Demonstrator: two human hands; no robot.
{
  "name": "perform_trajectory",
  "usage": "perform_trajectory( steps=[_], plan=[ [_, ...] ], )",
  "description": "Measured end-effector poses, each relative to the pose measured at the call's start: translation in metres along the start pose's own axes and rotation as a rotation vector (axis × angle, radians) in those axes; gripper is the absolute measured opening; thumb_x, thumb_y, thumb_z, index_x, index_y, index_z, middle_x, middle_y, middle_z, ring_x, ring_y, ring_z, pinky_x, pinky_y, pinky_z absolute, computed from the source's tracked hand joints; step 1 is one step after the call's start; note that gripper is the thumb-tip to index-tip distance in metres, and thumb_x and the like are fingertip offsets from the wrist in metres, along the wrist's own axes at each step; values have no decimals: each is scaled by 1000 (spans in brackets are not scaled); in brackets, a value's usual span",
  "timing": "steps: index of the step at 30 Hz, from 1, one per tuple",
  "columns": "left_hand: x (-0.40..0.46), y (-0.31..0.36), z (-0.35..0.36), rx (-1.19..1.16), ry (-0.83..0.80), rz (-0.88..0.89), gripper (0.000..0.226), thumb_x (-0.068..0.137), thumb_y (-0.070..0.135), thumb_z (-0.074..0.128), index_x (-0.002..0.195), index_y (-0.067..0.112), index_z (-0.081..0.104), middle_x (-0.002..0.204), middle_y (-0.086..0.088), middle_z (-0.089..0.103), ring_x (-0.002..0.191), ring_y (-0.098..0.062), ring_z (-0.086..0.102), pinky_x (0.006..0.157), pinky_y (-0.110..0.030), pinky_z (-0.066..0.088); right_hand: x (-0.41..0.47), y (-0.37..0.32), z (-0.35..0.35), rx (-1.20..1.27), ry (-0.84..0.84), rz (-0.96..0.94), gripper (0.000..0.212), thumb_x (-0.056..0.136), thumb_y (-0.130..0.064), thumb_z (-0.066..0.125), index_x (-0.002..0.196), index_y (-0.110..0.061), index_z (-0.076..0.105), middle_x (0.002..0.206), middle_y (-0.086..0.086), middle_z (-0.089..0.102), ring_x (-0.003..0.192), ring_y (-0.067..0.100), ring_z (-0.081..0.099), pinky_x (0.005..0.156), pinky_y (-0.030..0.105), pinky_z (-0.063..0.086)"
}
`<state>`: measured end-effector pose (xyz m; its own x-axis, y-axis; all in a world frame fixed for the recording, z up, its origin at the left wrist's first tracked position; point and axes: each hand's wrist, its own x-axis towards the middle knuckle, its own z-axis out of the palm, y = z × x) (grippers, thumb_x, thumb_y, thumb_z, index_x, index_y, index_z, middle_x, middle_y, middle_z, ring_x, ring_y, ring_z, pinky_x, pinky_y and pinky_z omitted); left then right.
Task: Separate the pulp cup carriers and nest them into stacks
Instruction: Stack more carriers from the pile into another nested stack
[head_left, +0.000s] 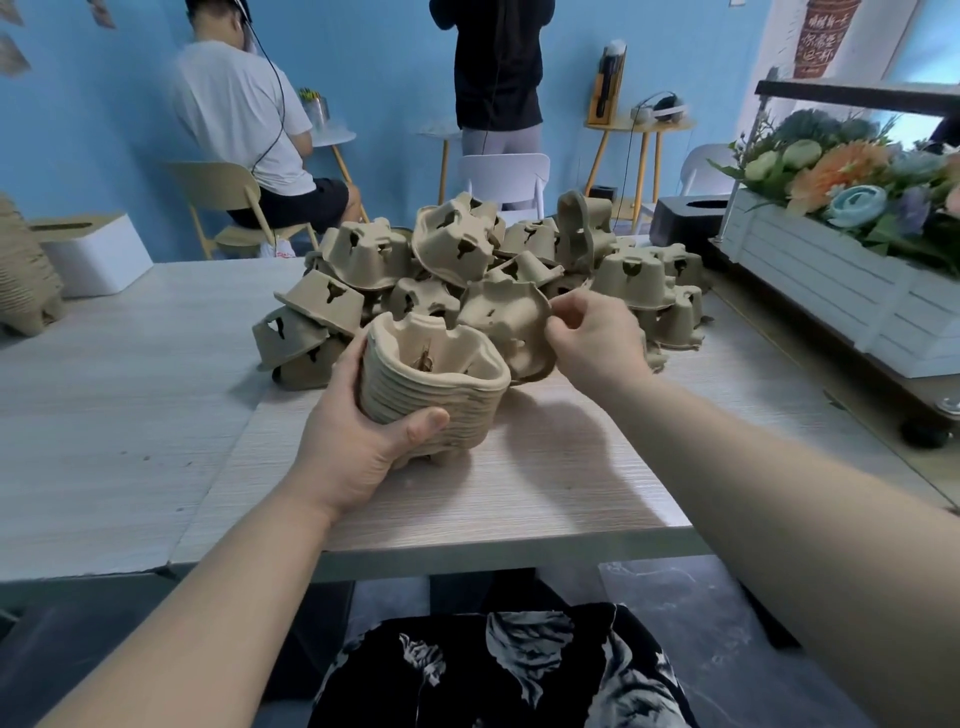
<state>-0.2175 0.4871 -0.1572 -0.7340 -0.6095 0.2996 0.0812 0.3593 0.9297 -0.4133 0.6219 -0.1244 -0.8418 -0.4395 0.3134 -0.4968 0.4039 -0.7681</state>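
A person's left hand wraps its grip around a nested stack of tan moulded-pulp cup carriers, held just above the pale wood-grain worktop. Beside it, the right hand pinches a single tan pulp carrier by its rim. Beyond both grips lies a loose heap of matching carriers.

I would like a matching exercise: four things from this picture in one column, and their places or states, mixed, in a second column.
1. nested stack
2. single carrier
3. loose pile
4. flower box

a. table's right edge
b. pinched by the right hand
c. gripped by the left hand
d. heaped mid-table

Pairs: 1-c, 2-b, 3-d, 4-a
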Motion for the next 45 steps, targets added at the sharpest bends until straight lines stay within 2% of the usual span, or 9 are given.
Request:
perform_trajectory(
  steps=[7,11,16,23,30,33,36,41,45],
  plan=[
    [-1,2,1,-3,-3,-8,109,58,33,92,150,29,34,135,15,56,120,7,52,101,-19,46,-20,9,-28,-136,320,-381,12,84,-13,64,93,-13,72,87,3,67,82,23,60,74,37,50],
    [-2,6,2,-8,-7,-10,105,57,30,81,150,28,34,131,19,55,116,15,50,93,-10,46,-37,16,-24,-178,167,-423,15,81,-22,72,93,-13,70,87,1,68,86,24,61,78,42,51],
    [-1,6,2,-12,-8,-18,104,58,29,82,150,28,35,132,17,56,116,11,52,94,-13,47,-55,36,-34,-202,-30,-401,52,71,-45,76,114,-19,62,109,-4,62,105,15,50,88,28,40],
    [-2,9,5,-33,-8,-19,102,57,27,81,148,26,35,126,17,56,101,19,55,77,-4,47,-60,51,-46,-177,-114,-344,37,78,-27,73,112,-16,65,104,-4,61,91,11,56,84,30,47],
    [-1,10,5,10,-20,-24,110,52,39,88,148,31,34,132,12,55,116,6,53,84,-7,47,-60,47,-53,-192,38,-303,29,72,-35,80,76,-8,70,68,0,62,62,19,53,58,23,41],
    [1,8,3,57,-26,-26,115,44,58,89,145,40,35,141,9,50,126,-3,49,104,-25,45,-56,26,-58,-49,175,-336,9,81,-17,75,86,-10,74,76,-3,69,66,14,61,68,21,49],
    [3,7,2,99,-27,-29,115,41,62,85,144,44,35,139,11,51,127,-7,49,111,-39,42,-51,-2,-53,22,261,-452,9,86,-10,68,93,-9,74,83,-5,68,72,5,60,75,15,50],
    [2,12,5,100,-35,-20,100,41,61,84,129,56,38,131,19,55,124,-4,51,109,-37,43,-47,-36,-26,86,392,-648,8,85,-12,65,88,-9,72,83,-1,71,75,14,64,68,33,56],
    [2,13,6,126,-20,-16,113,39,65,83,140,46,37,133,18,54,125,-5,50,109,-35,42,-52,-40,-5,42,429,-692,4,81,-15,70,82,-12,73,74,-6,68,77,21,57,72,26,47]
  ],
)
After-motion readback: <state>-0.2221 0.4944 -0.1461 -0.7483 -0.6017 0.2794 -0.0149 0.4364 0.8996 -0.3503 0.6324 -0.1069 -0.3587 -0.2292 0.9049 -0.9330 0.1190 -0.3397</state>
